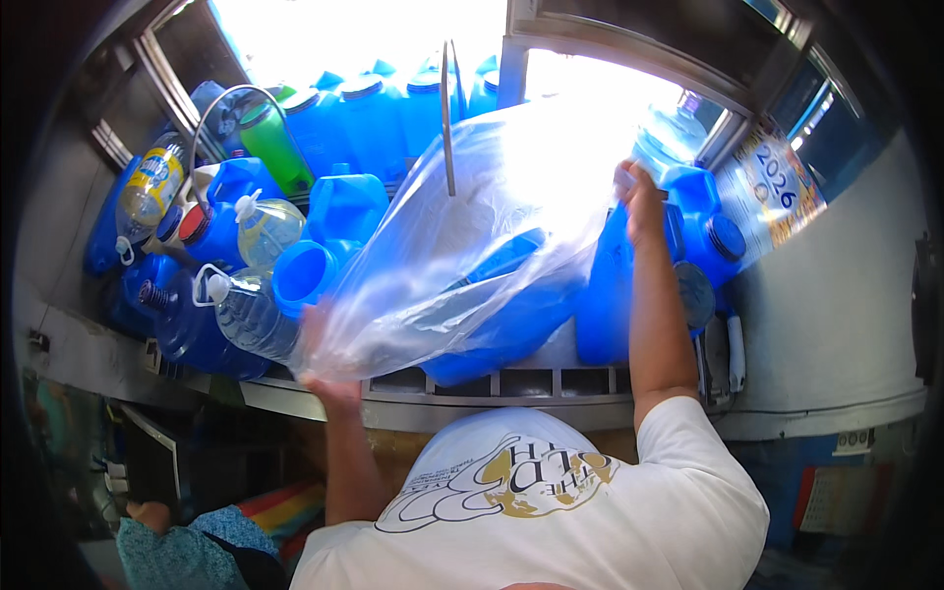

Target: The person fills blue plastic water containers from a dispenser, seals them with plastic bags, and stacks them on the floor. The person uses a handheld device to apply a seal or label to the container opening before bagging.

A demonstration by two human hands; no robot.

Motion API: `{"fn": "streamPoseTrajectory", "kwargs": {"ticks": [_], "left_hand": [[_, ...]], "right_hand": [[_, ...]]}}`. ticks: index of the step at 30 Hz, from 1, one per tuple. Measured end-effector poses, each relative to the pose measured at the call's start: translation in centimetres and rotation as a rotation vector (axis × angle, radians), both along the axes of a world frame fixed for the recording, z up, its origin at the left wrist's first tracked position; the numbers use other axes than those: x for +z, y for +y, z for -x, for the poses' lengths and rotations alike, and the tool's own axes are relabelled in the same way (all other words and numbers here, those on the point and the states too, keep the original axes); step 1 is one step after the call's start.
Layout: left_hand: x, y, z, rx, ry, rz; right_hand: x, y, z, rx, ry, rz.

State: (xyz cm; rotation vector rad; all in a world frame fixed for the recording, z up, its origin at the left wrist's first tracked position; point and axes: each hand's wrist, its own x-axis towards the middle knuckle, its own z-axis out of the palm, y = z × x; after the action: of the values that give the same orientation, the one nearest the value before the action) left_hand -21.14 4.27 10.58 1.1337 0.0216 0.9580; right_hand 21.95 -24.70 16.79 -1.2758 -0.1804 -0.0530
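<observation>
A large transparent plastic bag [457,243] is stretched at a slant between my two hands. My left hand [332,391], slightly blurred, grips its lower left end near the counter's front edge. Up at the right, my right hand [643,203] pinches the opposite upper end. Behind the film a blue plastic jug [509,324] shows through, lying on the metal counter grating [525,382]. Close to my left hand are an uncapped blue container [304,271] with a wide round mouth and a transparent handled water bottle [254,313]. Blue containers [606,287] stand beside my right forearm.
Blue jerrycans [372,110] and a green container [273,144] line the bright window opening. A curved metal faucet pipe [240,88] and an upright one [447,118] rise among them. A dark blue round bottle [195,324] lies left. Another person's patterned clothing [177,553] appears lower left.
</observation>
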Motion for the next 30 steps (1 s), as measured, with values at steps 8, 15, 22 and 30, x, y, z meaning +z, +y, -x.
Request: {"fn": "streamPoseTrajectory", "kwargs": {"ticks": [8, 15, 22, 30], "left_hand": [[-2.4, 0.1, 6.6, -0.498, -0.077, 0.258], [-18.3, 2.8, 1.3, 0.081, 0.452, 0.429], [-24.8, 1.6, -5.3, -0.139, 0.571, 0.491], [-7.9, 3.2, -6.3, -0.219, 0.106, 0.24]], "right_hand": [[-12.6, 4.9, -0.3, 0.689, 0.047, 0.358], [-12.1, 5.1, 1.4, 0.712, 0.021, 0.358], [-10.8, 0.8, 6.4, 0.518, 0.04, 0.205], [-4.9, -3.3, 9.6, 0.226, -0.06, -0.068]]}}
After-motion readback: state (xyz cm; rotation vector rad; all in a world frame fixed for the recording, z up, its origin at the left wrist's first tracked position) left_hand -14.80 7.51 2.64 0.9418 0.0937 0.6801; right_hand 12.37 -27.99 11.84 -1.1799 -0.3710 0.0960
